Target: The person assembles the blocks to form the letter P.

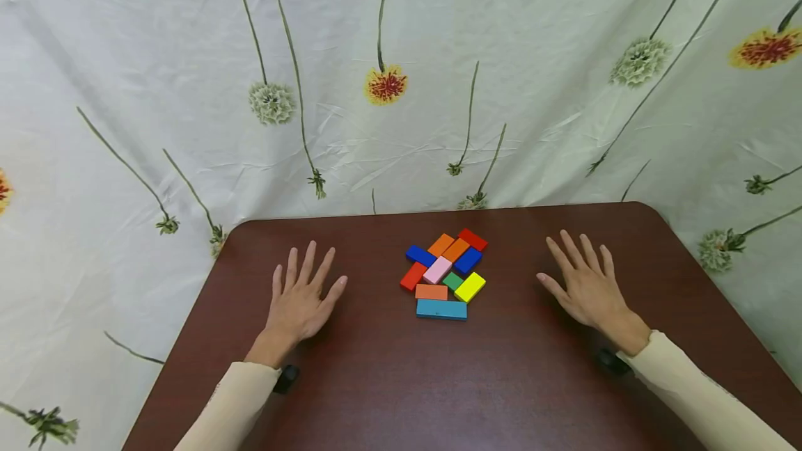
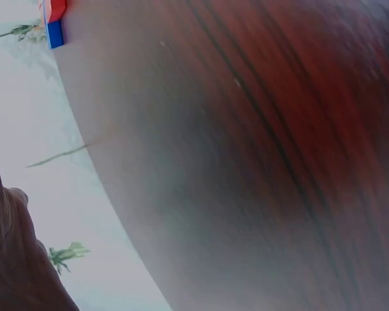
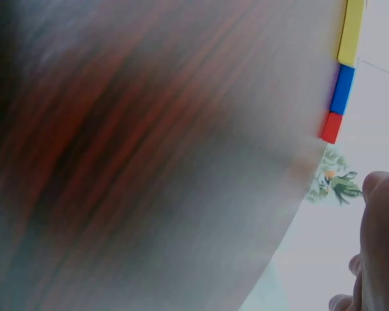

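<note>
Both hands lie palm down with fingers spread, holding nothing. My left hand (image 1: 301,303) is left of a flat group of coloured blocks, and my right hand (image 1: 590,289) is to the right of it. At the front of the group is a long light-blue block (image 1: 441,310), with an orange block (image 1: 431,291) just behind it. A yellow block (image 1: 470,287) and a small green block (image 1: 452,281) sit at the right front. A pink block (image 1: 437,270) is in the middle. Red, blue and orange blocks make up the back, the red block (image 1: 473,239) farthest away.
The dark brown table (image 1: 401,381) has rounded far corners. Behind it hangs a white cloth (image 1: 426,138) printed with flowers. A small black device (image 1: 286,379) sits at the left wrist, and another black device (image 1: 612,362) at the right wrist.
</note>
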Demonstrator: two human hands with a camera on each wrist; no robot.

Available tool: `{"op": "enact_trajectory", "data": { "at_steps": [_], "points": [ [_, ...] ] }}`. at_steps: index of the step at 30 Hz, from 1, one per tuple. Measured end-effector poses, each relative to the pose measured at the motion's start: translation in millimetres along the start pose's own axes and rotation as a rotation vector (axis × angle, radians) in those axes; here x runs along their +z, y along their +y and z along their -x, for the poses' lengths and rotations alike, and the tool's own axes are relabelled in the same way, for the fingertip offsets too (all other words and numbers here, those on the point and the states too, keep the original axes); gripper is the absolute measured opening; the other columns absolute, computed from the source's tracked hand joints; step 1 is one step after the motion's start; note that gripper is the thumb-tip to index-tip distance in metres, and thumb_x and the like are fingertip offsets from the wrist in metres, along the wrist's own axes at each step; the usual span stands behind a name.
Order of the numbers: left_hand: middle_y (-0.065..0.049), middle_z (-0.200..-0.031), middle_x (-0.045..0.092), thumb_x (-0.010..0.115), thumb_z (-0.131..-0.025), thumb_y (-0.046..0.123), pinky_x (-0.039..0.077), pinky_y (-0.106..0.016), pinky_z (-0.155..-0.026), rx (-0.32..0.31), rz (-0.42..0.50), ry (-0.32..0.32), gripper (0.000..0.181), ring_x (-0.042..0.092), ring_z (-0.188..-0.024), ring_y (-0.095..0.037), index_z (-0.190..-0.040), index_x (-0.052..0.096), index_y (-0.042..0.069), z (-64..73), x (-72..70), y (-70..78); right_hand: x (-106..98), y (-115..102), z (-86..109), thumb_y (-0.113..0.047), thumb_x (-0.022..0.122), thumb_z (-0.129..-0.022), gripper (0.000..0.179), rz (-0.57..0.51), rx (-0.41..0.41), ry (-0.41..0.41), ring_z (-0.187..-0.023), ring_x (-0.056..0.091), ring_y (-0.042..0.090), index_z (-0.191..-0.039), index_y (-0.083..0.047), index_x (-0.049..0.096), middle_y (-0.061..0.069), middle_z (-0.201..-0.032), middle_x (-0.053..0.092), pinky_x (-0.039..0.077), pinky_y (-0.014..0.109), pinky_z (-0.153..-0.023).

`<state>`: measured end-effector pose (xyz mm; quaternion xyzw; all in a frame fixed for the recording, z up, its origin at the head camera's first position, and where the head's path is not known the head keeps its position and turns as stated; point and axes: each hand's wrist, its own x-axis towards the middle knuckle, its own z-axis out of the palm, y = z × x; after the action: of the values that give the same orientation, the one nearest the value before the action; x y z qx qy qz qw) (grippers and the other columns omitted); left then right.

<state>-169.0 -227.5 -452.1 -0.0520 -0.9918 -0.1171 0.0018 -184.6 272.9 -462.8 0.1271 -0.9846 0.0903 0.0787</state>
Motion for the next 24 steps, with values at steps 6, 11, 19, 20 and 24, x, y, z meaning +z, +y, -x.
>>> {"op": "enact_trajectory", "data": {
  "at_steps": [6,11,19,20,24],
  "points": [
    [-0.007,-0.170,-0.004,0.029,-0.101,0.066,-0.006,-0.063,-0.118,0.025,0.010,0.005,0.075,-0.011,-0.154,-0.038,-0.162,0.013,0.027,0.4,-0.2,11.5,0,-10,-2.5,-0.055,0.043,-0.103,0.072,-0.008,-0.011,-0.019,-0.151,0.010,0.046,-0.160,-0.015,0.024,0.015,-0.168,0.014,0.002,0.067,-0.115],
    [-0.009,-0.170,0.001,0.031,-0.100,0.067,-0.004,-0.063,-0.118,0.049,0.018,0.018,0.076,-0.009,-0.154,-0.039,-0.162,0.016,0.026,-0.3,2.1,21.8,2,-18,-5.4,-0.054,0.045,-0.103,0.071,-0.008,-0.027,-0.023,-0.151,0.011,0.046,-0.160,-0.016,0.025,0.014,-0.167,0.015,0.003,0.066,-0.116],
    [-0.008,-0.170,0.003,0.037,-0.098,0.068,-0.003,-0.063,-0.119,0.077,0.021,0.011,0.078,-0.004,-0.155,-0.039,-0.162,0.016,0.027,-2.8,6.7,39.3,11,-32,-12.0,-0.054,0.046,-0.102,0.072,-0.023,-0.037,-0.050,-0.151,0.011,0.046,-0.160,-0.016,0.026,0.015,-0.167,0.015,0.001,0.065,-0.116],
    [-0.008,-0.170,0.003,0.038,-0.098,0.068,-0.002,-0.063,-0.119,0.083,0.018,0.008,0.079,-0.004,-0.155,-0.039,-0.162,0.016,0.028,-3.0,7.0,41.5,11,-34,-13.0,-0.054,0.046,-0.102,0.072,-0.026,-0.038,-0.052,-0.150,0.011,0.046,-0.159,-0.015,0.026,0.016,-0.167,0.015,0.001,0.065,-0.116],
    [-0.009,-0.170,0.005,0.042,-0.098,0.064,0.001,-0.064,-0.119,0.114,0.020,0.006,0.078,-0.002,-0.155,-0.039,-0.162,0.018,0.027,-3.0,7.5,50.2,12,-41,-18.6,-0.053,0.047,-0.102,0.071,-0.040,-0.051,-0.050,-0.150,0.011,0.046,-0.159,-0.014,0.029,0.016,-0.167,0.016,0.002,0.065,-0.116]
  ]
}}
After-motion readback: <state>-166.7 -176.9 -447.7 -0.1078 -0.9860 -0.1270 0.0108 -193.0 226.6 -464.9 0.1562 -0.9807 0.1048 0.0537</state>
